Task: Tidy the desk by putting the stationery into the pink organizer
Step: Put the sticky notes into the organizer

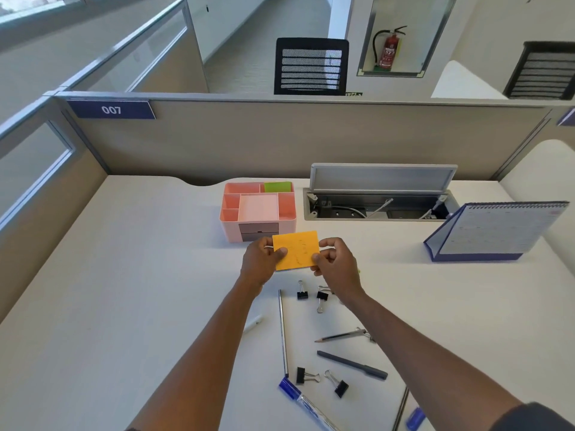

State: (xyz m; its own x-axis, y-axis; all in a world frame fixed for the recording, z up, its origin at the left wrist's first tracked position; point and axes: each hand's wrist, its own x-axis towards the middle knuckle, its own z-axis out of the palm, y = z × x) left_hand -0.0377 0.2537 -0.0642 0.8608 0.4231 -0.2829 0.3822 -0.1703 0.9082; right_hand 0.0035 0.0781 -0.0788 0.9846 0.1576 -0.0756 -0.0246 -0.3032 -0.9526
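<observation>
Bare desk [118, 275] lies open on the left — a hand could pass there freely. To the right, the open cable tray [378, 206] and desk calendar [497, 233] flank the pink organizer [258, 209]; near the body, binder clips [306, 375] and pens [351, 364] crowd the surface.

The pink organizer [258, 209] stands upright at the back of the desk, its open top split into several compartments, with 2 grey drawers in its front face. A green sticky-note pad [278, 186] sits in its rear right compartment. An orange sticky-note pad [296, 250] is held just in front of the organizer, face up and slightly tilted. 4 black binder clips lie nearer: 2 [302, 290] [322, 297] close together behind, 2 [306, 375] [337, 384] in front. Around them lie a long thin pencil [283, 332], a compass holding a pencil [345, 335], a dark grey pen [352, 364] and a blue-capped marker [306, 404].
</observation>
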